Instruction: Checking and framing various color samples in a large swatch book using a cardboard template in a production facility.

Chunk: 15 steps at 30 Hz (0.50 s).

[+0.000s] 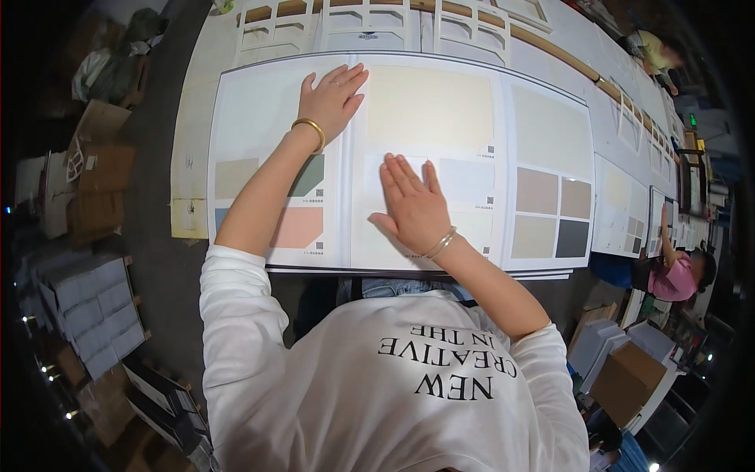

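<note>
A large color sample book [503, 149] lies open in front of me, its stiff white pages spread in several panels of color swatches. My left hand [330, 98] rests near the top of the fold between the left and middle panels, fingers spread apart. Flat on the lower middle panel is my right hand [413, 204], fingers stretched out and thumb to the side. Neither hand holds anything. Under my left forearm are a green swatch [308, 179] and a salmon swatch [299, 226], both partly covered. Beige, rose and dark grey swatches [572, 238] fill the right panel.
White lattice frames [468, 31] and a long wooden strip [566, 59] lie along the table's far side. Another sample book [617, 204] is to the right, and beyond it a person in pink [675, 275] works. Cardboard boxes [102, 173] and stacked white packs [94, 311] stand left.
</note>
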{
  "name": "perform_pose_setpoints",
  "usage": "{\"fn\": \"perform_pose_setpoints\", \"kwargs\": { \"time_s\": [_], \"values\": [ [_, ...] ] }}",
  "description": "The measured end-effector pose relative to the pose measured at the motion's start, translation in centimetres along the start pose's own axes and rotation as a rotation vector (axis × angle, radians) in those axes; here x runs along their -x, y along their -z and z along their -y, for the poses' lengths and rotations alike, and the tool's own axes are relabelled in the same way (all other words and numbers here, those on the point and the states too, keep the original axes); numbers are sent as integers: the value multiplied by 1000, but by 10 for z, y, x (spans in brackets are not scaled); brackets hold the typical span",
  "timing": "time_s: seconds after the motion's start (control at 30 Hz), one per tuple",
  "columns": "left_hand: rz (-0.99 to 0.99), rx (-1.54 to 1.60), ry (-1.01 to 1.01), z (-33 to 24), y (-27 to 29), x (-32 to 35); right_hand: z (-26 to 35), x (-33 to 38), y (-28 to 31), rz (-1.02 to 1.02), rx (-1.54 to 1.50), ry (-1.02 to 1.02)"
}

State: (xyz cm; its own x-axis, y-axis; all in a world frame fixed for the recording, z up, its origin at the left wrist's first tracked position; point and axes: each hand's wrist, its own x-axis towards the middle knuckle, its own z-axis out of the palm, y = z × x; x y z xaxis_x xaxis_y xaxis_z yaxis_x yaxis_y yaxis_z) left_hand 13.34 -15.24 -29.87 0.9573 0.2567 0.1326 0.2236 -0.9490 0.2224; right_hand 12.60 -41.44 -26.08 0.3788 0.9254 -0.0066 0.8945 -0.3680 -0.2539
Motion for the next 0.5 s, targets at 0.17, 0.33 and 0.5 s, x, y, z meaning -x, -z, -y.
{"fn": "perform_pose_setpoints", "kwargs": {
  "time_s": [0.17,0.33,0.5],
  "values": [
    [-2,-14,57,-7,2,-10,-9,-36,-3,24,-3,43],
    [10,25,78,-5,-1,-10,-40,-99,-14,-7,81,-9],
    [27,14,63,-10,3,-13,-85,-133,-8,-121,54,-169]
  ]
}}
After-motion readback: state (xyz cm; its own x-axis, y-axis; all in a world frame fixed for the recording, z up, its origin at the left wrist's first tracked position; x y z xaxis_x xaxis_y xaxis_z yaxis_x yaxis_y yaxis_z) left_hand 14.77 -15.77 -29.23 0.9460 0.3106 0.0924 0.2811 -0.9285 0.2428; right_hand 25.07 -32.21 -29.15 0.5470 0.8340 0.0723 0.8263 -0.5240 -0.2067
